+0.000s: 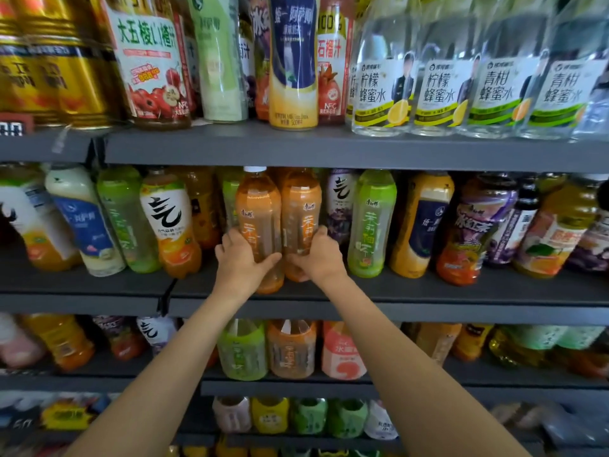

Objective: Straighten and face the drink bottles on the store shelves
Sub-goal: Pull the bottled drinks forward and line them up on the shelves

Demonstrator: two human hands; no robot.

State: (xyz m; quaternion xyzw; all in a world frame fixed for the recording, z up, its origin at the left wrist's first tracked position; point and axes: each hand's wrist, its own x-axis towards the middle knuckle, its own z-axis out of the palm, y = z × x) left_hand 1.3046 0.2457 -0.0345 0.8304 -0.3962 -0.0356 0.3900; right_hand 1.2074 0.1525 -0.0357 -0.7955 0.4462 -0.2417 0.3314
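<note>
Both arms reach up to the middle shelf, where the left hand wraps one orange bottle and the right hand wraps its touching twin, green bottle just beside.

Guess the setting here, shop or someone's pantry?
Most likely a shop's drinks aisle. Grey tiered shelves hold many bottles in rows, with repeats of the same product such as the clear honey-water bottles. A small price tag sits on a shelf edge. Both hands grip orange tea bottles.
</note>
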